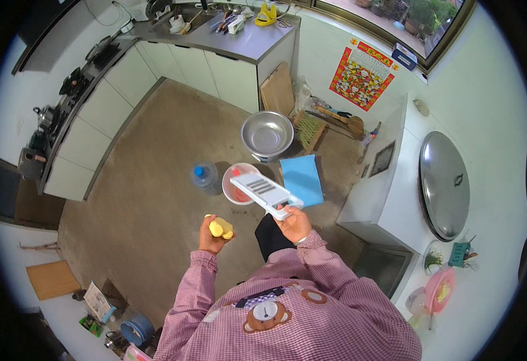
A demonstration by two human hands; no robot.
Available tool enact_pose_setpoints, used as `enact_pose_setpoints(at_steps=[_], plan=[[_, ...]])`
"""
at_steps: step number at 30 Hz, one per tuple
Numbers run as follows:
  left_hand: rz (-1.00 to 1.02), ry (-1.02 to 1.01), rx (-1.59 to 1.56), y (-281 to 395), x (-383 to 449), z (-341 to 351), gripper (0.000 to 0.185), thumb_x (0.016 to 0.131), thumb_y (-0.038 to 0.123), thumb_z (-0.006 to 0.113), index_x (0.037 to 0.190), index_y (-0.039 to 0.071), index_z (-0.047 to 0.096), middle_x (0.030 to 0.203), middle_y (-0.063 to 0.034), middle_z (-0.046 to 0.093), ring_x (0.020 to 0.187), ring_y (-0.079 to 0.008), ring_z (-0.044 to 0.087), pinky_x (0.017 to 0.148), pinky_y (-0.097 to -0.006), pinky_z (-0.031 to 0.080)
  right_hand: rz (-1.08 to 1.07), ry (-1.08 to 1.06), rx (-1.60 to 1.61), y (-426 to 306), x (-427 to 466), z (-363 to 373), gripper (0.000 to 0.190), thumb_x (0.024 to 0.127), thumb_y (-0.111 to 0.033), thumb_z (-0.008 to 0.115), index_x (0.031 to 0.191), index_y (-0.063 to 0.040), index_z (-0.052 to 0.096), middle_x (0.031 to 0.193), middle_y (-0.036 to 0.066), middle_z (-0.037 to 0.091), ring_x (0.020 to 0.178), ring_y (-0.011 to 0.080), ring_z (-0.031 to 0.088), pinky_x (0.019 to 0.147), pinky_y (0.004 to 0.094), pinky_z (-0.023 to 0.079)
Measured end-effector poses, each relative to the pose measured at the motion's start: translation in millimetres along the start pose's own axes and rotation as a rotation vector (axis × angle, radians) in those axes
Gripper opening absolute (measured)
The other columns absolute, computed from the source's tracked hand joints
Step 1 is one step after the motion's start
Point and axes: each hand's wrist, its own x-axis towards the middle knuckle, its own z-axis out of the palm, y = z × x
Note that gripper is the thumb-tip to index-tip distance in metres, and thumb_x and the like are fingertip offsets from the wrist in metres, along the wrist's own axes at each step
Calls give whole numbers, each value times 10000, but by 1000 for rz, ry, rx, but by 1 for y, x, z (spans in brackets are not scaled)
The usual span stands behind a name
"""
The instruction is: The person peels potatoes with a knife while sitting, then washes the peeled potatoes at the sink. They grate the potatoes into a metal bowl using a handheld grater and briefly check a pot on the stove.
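My left hand (213,237) is closed around several yellow, peeled-looking pieces (221,228), perhaps potato, over the bare floor. In my right hand (294,223) is the near end of a white plastic grater (263,192) with rows of slots, held tilted. Its far end overlaps the view of a white tub (228,195) with something red inside. Left of the tub stands a large clear plastic bottle (205,180) with a blue cap. A metal basin (268,135) stands beyond the tub, and a light blue flat sheet (306,182) lies to the right of the grater.
A low stool with a woven seat (309,131) stands beside the basin. A wooden board (278,90) leans on the cabinet end. At right is a tiled stove (392,194) with a large metal lid (446,185). Cabinets (105,106) line the left side.
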Motion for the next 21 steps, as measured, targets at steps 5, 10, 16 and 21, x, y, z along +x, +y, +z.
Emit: enact_pose_setpoints(at_steps=[5, 10, 16, 21], plan=[[-53, 75, 77, 54, 104, 50, 431, 791, 351, 619, 1129, 143, 451, 1088, -103, 520, 1004, -331, 532, 844, -573, 417, -32, 191, -59, -32, 109, 0, 153, 770, 34, 547, 875, -74, 521, 911, 77, 590, 930, 240, 596, 860, 386, 496], [-91, 163, 211, 91, 219, 102, 326, 805, 353, 599, 1047, 164, 490, 979, -47, 561, 914, -305, 574, 818, -557, 452, -112, 253, -16, -81, 213, -23, 207, 769, 68, 500, 921, -70, 521, 905, 84, 582, 876, 242, 600, 842, 393, 488], [-173, 170, 467, 101, 386, 157, 428, 773, 306, 651, 1120, 138, 464, 1018, -64, 548, 887, -242, 568, 667, -438, 527, -244, 295, 66, -113, 294, -37, 212, 758, 77, 547, 913, -66, 570, 967, 101, 598, 938, 251, 596, 857, 387, 490], [10, 86, 929, 63, 549, 150, 647, 661, 322, 734, 1177, 63, 441, 1217, -178, 431, 1090, -304, 477, 790, -357, 495, -256, 339, 19, -104, 320, -64, 226, 765, 66, 555, 951, -62, 574, 1009, 106, 607, 985, 262, 594, 892, 404, 478]])
